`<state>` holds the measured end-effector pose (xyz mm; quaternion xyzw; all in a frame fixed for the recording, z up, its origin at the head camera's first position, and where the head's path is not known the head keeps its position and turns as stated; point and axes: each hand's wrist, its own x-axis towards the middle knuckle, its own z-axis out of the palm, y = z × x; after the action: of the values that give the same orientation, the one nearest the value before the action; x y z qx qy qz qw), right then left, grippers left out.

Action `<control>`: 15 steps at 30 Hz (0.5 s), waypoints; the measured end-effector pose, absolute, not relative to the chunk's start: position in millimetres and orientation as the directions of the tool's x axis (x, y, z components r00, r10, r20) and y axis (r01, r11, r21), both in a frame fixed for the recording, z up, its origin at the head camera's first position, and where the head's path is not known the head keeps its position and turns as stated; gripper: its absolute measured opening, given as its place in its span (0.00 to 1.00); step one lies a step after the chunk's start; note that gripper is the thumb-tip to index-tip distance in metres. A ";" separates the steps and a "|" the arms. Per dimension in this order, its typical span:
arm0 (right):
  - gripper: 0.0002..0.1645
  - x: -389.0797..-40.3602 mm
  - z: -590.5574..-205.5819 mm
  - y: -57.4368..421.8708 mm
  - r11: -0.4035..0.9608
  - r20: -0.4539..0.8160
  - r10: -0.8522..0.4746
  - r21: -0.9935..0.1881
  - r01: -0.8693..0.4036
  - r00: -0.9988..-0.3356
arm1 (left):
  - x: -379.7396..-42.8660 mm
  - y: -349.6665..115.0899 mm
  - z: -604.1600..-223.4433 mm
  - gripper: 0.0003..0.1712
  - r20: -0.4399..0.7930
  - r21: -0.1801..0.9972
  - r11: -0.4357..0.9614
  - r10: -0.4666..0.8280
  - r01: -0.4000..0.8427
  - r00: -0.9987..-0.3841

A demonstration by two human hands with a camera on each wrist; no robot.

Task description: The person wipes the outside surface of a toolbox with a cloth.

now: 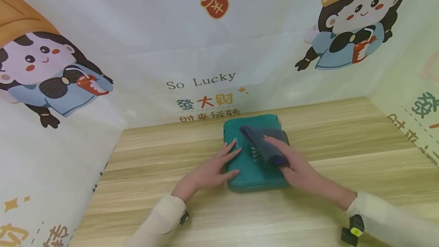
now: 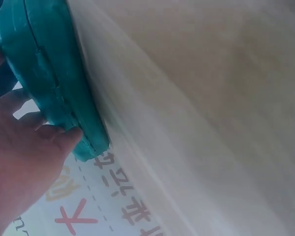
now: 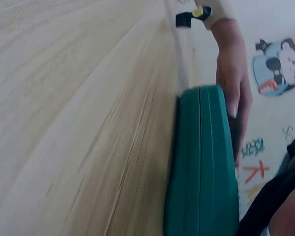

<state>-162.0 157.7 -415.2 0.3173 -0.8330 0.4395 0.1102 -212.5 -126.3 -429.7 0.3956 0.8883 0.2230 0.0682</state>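
Note:
A teal zip-up case [image 1: 247, 178] lies flat on the table, with small white marks on its lid. My left hand [image 1: 212, 169] rests on its left side with the fingers spread over the lid's edge. In the left wrist view those fingers reach over the case [image 2: 54, 73] from its zipped side. My right hand [image 1: 299, 165] grips a folded dark blue cloth [image 1: 265, 144] and holds it on the lid's right half, covering part of the marks. In the right wrist view only a bit of the cloth [image 3: 271, 199] shows beside the case [image 3: 201, 162].
The light wood-grain table [image 1: 164, 155] runs back to a white printed backdrop [image 1: 151, 64] with cartoon figures and lettering. Similar printed sheets stand at the left and right sides. The case's far edge is close to the back sheet.

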 end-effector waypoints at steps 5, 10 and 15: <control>0.47 -150.8 -416.0 133.7 0.333 0.462 -0.638 -0.556 -0.761 -0.616 | -212.7 -127.0 -432.2 0.39 0.102 0.476 0.546 0.744 0.689 -0.660; 0.51 -140.9 -426.1 117.9 0.290 0.380 -0.842 -0.283 -0.914 -0.384 | -214.0 -130.8 -435.0 0.45 0.162 0.509 0.447 0.790 0.736 -0.592; 0.53 -142.8 -434.8 112.5 0.198 0.303 -0.934 -0.002 -0.980 -0.189 | -215.7 -128.7 -434.7 0.34 0.142 0.383 0.471 0.820 0.794 -0.555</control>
<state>-142.8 112.5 -434.8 0.6256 -0.7649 0.0980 0.1181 -215.7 -128.7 -434.7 0.4707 0.8572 0.2066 0.0306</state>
